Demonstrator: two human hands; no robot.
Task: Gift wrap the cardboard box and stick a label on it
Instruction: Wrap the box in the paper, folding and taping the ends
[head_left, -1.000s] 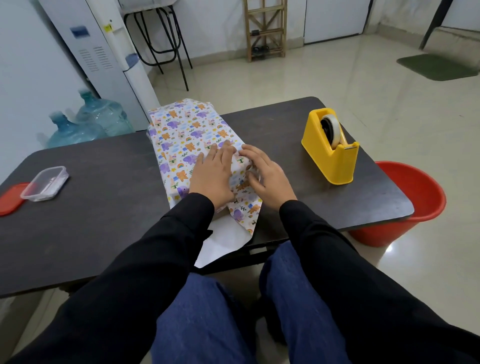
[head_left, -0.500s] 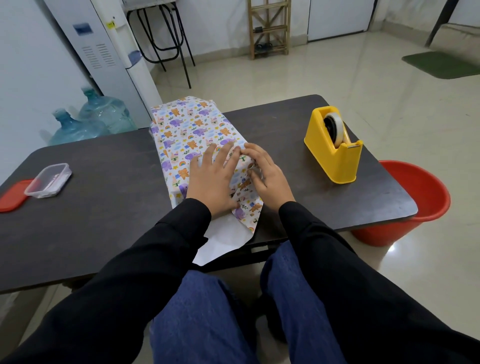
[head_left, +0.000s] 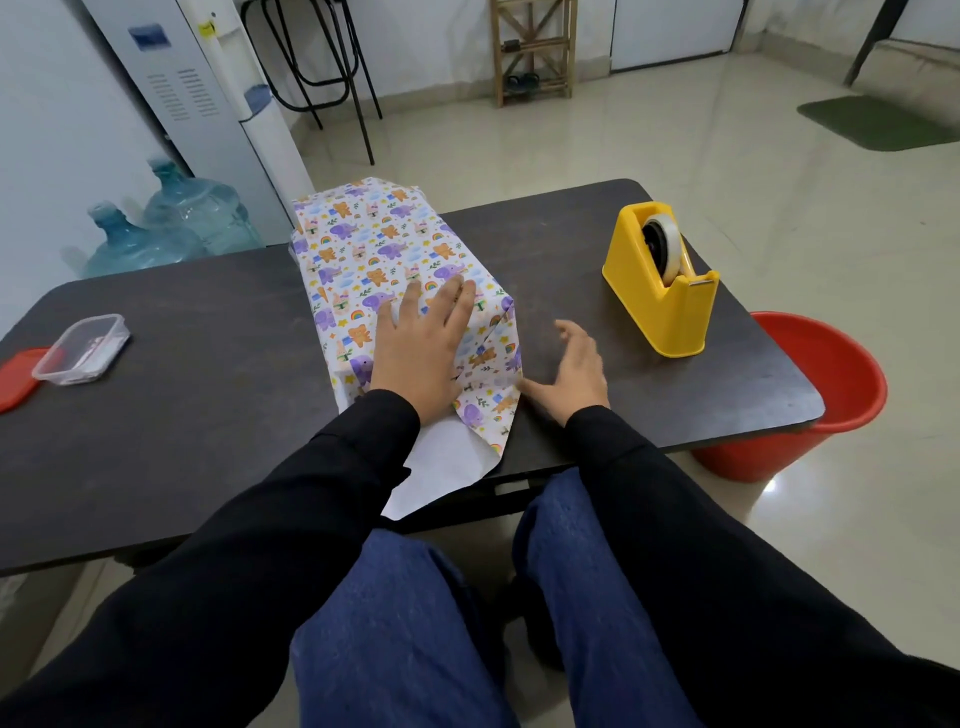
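Cardboard box (head_left: 374, 260), fully covered in printed wrapping paper (head_left: 358, 228), lies on the table (head_left: 208, 415) with its long axis running away from the person, far end angled a bit left. Left hand (head_left: 421, 348) lies flat on top of the box at its near end, fingers straight, pressing the paper down and gripping nothing. Right hand (head_left: 571, 374) is just right of the box's near end, low over the table, fingers spread and loose, empty; thumb is close to the folded side flap (head_left: 493, 384), contact unclear. The near end is unfinished: a white-backed tail of paper (head_left: 447, 467) hangs past the table edge. Tape dispenser (head_left: 662, 283) stands well to the right of the box, on the right hand's side, so that hand is the nearer one for tape, likely the next need, while the left pins the fold.
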